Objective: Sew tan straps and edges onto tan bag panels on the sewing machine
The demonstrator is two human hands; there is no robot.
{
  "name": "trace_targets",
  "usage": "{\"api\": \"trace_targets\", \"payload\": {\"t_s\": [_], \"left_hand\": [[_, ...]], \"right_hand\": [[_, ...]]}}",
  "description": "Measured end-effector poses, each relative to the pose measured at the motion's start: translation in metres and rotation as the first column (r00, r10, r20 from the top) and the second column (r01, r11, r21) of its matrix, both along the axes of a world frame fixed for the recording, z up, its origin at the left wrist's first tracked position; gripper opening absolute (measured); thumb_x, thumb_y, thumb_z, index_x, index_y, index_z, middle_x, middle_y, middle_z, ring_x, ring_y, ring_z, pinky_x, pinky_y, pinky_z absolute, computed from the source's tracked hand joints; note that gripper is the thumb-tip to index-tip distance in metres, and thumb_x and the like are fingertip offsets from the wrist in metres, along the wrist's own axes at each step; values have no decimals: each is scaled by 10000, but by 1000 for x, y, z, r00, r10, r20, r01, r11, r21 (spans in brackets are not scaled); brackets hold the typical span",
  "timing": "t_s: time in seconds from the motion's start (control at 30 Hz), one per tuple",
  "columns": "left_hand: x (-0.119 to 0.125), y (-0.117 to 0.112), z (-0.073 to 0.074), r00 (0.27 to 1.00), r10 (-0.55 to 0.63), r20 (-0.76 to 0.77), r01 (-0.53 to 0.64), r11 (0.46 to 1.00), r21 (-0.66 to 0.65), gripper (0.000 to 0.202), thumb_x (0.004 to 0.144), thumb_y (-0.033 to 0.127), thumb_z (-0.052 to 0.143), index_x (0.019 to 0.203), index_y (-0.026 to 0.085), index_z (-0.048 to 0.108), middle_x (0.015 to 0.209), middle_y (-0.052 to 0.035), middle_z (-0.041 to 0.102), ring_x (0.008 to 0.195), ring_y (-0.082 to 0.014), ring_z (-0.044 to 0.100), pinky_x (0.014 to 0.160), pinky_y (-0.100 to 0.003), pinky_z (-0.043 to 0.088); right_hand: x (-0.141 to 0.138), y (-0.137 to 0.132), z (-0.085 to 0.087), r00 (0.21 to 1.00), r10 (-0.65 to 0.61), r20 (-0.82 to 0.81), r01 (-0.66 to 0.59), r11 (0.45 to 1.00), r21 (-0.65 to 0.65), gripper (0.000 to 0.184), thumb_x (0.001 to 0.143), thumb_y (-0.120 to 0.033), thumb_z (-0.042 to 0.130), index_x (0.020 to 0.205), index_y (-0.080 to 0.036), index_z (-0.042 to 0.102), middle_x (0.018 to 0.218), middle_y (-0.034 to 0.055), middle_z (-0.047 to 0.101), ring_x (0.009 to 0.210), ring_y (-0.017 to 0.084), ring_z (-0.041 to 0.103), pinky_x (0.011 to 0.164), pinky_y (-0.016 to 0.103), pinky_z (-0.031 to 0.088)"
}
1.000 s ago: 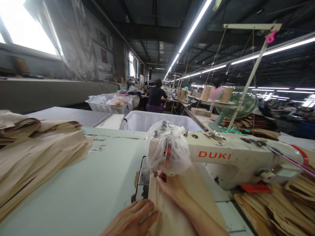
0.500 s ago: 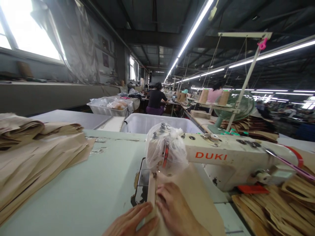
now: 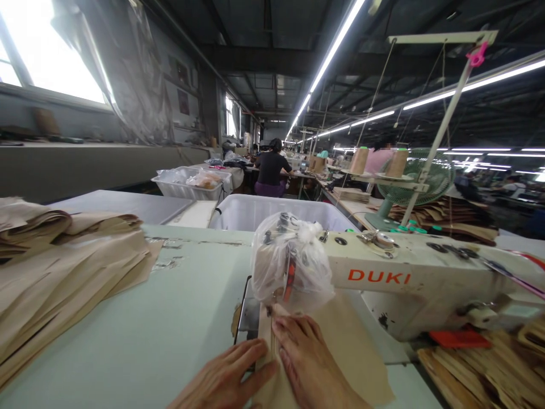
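Left hand (image 3: 223,378) and right hand (image 3: 309,363) lie open and flat, gripping nothing, evenly pressing what looks like folded tan paper (image 3: 340,341) straight toward the white DUKI sewing machine (image 3: 409,278).

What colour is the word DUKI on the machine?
The DUKI lettering is orange-red, best in the head view.

**Sewing station, front to back**

A stack of cut panels (image 3: 63,278) lies left on the worktop (image 3: 136,318), a sewing machine (image 3: 409,278) right. The left hand (image 3: 221,378) and right hand (image 3: 310,363) lie on a folded panel (image 3: 336,346) before a plastic bag (image 3: 289,261); a bin (image 3: 272,213) stands behind.
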State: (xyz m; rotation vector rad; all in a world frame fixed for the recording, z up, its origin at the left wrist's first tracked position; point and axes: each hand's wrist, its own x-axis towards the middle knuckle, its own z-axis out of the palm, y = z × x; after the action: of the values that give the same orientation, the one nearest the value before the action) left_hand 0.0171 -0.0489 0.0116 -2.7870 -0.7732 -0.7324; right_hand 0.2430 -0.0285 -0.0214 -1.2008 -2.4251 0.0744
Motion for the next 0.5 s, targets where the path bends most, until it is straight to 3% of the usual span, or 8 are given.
{"api": "trace_targets", "payload": {"t_s": [0.13,0.23,0.37,0.5], "left_hand": [[1,7,4,1000,0,20,1,999,-51,349,1018,334,464,1357,262,502,1196,-59,629,1111,-197,609,1010,-269,499],[0,13,4,1000,0,14,1,998,-66,413,1004,332,492,1411,265,461,1228,-66,622,1137,-204,602,1026,-285,493],[-4,23,1,1000,3,9,-3,997,-72,466,985,337,519,1437,263,437,1262,-63,612,1154,-213,595,1018,-292,500],[-5,31,0,1000,-14,7,14,996,-88,469,983,334,523,1435,252,428,1257,-60,618,1140,-208,597,988,-278,516]], "right_hand": [[4,2,-5,994,35,-101,-36,999,-10,415,890,-63,483,1231,-251,627,1248,33,643,1148,200,596,1083,401,424],[7,6,-5,997,55,-46,-55,998,-2,404,920,-87,496,1268,-258,609,1318,29,614,1189,200,595,1121,427,392],[10,11,-4,997,79,7,-79,997,10,369,930,-150,550,1280,-256,602,1323,16,613,1180,226,608,1073,440,451],[10,16,-6,995,77,-70,-77,997,13,302,972,-162,503,1230,-253,633,1283,20,639,1115,225,642,1015,438,497]]}}
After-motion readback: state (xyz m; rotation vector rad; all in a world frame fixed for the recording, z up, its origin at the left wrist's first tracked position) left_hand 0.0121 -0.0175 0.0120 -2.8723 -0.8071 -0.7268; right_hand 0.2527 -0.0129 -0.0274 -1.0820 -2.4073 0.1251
